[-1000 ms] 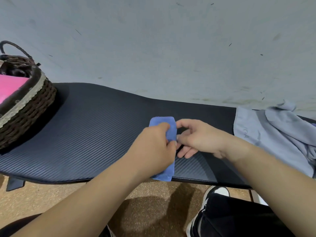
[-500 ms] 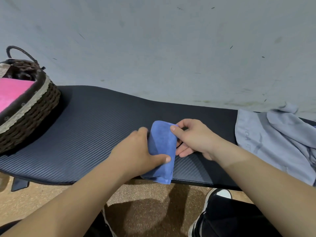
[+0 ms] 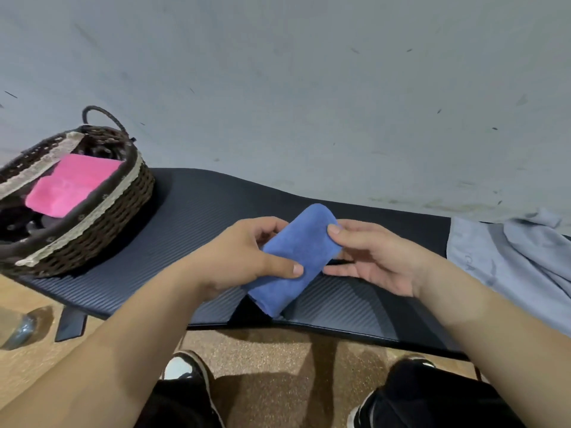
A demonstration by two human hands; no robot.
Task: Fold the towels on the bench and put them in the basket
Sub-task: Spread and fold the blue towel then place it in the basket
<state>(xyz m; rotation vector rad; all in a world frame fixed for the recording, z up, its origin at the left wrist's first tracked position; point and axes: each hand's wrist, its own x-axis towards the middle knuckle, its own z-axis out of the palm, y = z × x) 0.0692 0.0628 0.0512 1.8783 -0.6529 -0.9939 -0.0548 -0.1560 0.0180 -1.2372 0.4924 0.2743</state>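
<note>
A folded blue towel [image 3: 296, 257] is held a little above the black ribbed bench [image 3: 191, 217], tilted with its far end up. My left hand [image 3: 244, 257] grips its left side, thumb across the top. My right hand [image 3: 374, 257] pinches its right edge with thumb on top and fingers under. The dark wicker basket [image 3: 102, 217] stands at the bench's left end with a folded pink towel [image 3: 74, 183] inside. A crumpled pale grey-blue towel [image 3: 509, 261] lies at the bench's right end.
A grey wall [image 3: 309, 88] runs right behind the bench. Below the front edge are a brown speckled floor [image 3: 278, 353], my knees and black-and-white shoes [image 3: 182, 366]. A black bench foot [image 3: 71, 324] sticks out at the lower left.
The blue towel has been lifted off the bench and turned slantwise between both hands. The view has swung left and down, so more of the basket and pink towel shows.
</note>
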